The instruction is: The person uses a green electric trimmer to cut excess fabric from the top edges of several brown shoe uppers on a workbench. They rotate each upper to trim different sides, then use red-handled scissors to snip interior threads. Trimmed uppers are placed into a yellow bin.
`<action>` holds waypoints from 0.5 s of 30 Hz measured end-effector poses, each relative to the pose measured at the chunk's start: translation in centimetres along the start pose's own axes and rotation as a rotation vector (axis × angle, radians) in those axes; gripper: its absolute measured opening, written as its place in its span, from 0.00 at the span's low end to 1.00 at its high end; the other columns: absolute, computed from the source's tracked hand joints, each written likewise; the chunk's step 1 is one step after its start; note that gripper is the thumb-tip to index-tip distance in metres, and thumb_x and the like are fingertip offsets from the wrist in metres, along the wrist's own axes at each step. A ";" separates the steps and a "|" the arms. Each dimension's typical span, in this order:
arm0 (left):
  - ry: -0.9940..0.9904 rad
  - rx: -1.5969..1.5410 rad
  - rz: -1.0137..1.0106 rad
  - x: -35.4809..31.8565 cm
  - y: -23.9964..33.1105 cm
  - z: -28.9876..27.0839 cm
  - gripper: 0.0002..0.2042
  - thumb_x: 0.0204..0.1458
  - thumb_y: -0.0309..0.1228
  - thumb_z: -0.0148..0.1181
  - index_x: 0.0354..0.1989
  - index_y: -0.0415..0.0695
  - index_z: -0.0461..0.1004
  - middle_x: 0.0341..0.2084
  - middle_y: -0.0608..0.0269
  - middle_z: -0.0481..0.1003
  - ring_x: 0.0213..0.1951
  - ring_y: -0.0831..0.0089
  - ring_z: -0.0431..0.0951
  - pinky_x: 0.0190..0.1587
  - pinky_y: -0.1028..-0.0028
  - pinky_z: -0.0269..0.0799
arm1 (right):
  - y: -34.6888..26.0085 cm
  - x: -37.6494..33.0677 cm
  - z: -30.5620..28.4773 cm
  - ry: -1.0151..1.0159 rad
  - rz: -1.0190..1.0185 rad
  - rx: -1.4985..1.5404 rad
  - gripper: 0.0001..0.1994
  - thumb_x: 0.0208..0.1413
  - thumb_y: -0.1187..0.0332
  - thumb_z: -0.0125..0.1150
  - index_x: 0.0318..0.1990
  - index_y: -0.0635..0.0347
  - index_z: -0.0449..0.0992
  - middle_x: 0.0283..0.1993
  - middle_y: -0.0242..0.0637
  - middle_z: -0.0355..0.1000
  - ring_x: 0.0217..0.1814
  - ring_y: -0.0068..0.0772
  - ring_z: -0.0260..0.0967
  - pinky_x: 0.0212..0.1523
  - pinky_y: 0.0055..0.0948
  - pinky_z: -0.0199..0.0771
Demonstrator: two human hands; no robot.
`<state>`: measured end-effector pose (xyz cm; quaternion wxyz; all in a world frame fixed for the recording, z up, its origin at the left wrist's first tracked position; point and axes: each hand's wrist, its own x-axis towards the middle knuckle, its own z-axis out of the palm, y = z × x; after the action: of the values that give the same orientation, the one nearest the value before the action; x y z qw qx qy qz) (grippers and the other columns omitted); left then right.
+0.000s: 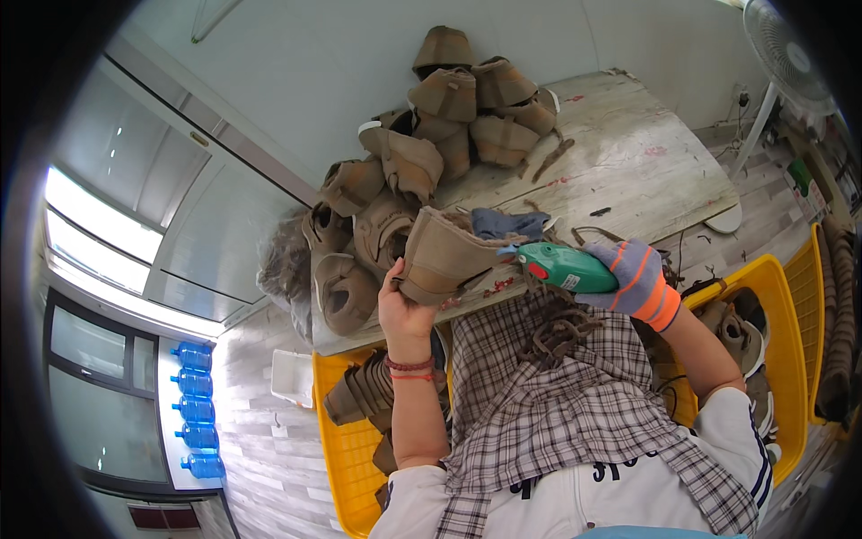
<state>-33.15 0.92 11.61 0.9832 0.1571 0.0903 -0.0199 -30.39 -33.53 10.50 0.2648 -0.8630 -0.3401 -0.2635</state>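
Observation:
My left hand (401, 310) grips a tan boot upper (444, 256) from below, holding it over the near edge of the worn table (628, 171). My right hand (636, 280), in a grey and orange glove, holds a green electric hand tool (564, 267) whose tip meets the top edge of the boot upper. Brown trimmed strips (561, 328) lie on the checked apron over my lap.
A heap of tan boot uppers (422, 153) covers the table's left and far side. Yellow crates stand on both sides of me, the left one (346, 449) and the right one (786, 341) both holding boot pieces. A white fan (781, 54) stands far right.

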 end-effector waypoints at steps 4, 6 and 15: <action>-0.105 0.057 0.052 -0.3 -1.5 1.1 0.19 0.58 0.29 0.48 0.56 0.36 0.64 0.56 0.52 0.67 0.58 0.56 0.65 0.62 0.55 0.57 | -0.2 0.1 0.3 0.004 0.026 0.063 0.30 0.30 0.47 0.74 0.42 0.55 0.77 0.20 0.37 0.68 0.21 0.40 0.66 0.23 0.34 0.67; -0.145 0.067 0.090 -0.3 -2.0 1.4 0.19 0.58 0.29 0.49 0.57 0.37 0.64 0.57 0.53 0.66 0.59 0.57 0.64 0.63 0.55 0.56 | -0.2 0.1 0.4 0.020 0.033 0.093 0.30 0.30 0.48 0.74 0.42 0.55 0.77 0.20 0.37 0.68 0.22 0.40 0.66 0.25 0.33 0.68; -0.333 0.319 0.248 -0.2 -3.7 1.6 0.19 0.58 0.26 0.50 0.59 0.39 0.63 0.57 0.55 0.66 0.59 0.59 0.65 0.62 0.56 0.60 | -1.4 0.8 1.0 -0.003 0.224 0.381 0.27 0.34 0.53 0.74 0.42 0.56 0.77 0.26 0.42 0.73 0.28 0.43 0.71 0.31 0.33 0.72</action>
<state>-33.37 -3.07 12.02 0.9423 0.3144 -0.0970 0.0612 -30.66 -31.68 10.70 0.4501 -0.8302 -0.2862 -0.1623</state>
